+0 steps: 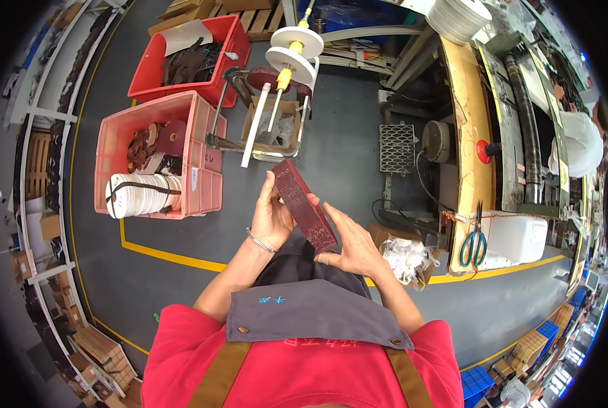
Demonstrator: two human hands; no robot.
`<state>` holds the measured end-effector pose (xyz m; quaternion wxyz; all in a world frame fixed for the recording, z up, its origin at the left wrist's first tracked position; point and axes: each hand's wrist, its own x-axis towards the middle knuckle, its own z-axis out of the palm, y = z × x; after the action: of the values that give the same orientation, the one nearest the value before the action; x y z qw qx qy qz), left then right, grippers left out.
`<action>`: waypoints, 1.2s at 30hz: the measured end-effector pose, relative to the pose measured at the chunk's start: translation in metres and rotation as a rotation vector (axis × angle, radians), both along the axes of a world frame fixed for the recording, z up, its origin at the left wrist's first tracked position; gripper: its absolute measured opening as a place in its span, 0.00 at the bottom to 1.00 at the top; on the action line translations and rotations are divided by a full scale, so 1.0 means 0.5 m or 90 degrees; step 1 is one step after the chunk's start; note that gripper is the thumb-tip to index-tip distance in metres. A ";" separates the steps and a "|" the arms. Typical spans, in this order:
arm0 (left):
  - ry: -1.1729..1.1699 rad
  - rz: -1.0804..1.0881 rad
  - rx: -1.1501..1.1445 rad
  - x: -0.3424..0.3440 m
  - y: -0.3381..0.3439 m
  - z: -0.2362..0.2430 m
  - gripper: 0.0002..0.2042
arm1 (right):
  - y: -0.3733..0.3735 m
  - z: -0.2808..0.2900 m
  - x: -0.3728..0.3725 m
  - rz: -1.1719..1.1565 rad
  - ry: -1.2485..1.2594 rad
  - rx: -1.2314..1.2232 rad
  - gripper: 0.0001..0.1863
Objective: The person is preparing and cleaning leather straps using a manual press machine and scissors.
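Note:
A wide maroon roll (306,207), seen mostly edge-on and tilted, is held in front of my apron between both hands. Its outer face has a pale, mottled pattern. My left hand (274,216) grips its left side, thumb up along the edge and the other fingers partly hidden behind it. On the other side, my right hand (353,243) supports the roll, with fingers stretched along it and the thumb by its lower end. Ahead stands a winding stand with white discs (295,42) on a yellow-collared shaft; another maroon roll (263,78) sits beside it.
At left, a pink crate (205,115) holds a white roll, brown strips and a maroon reel; a red crate (234,51) stands behind. A wooden-topped workbench (464,129) at right carries green-handled scissors (473,248). White scraps (409,260) fill a box below it.

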<state>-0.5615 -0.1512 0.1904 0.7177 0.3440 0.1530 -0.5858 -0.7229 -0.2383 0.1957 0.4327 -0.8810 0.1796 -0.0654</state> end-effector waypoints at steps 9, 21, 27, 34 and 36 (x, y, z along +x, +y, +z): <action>-0.460 0.013 0.016 -0.037 0.024 -0.048 0.33 | 0.046 -0.029 0.014 -0.041 0.020 0.025 0.34; -0.523 -0.064 0.123 -0.039 0.037 -0.062 0.38 | -0.015 0.068 0.070 0.151 -0.179 -0.395 0.18; -0.563 -0.075 0.162 -0.034 0.047 -0.078 0.35 | -0.004 0.046 0.078 0.178 -0.140 -0.474 0.18; -0.657 -0.126 0.197 -0.025 0.052 -0.085 0.33 | -0.010 0.026 0.089 0.129 -0.164 -0.386 0.14; -0.661 -0.139 0.196 -0.019 0.049 -0.087 0.32 | -0.012 0.020 0.092 0.115 -0.172 -0.372 0.11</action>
<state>-0.5708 -0.1265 0.1467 0.5753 0.7025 -0.1741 -0.3811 -0.6767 -0.2442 0.2058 0.1854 -0.9636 0.0151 -0.1919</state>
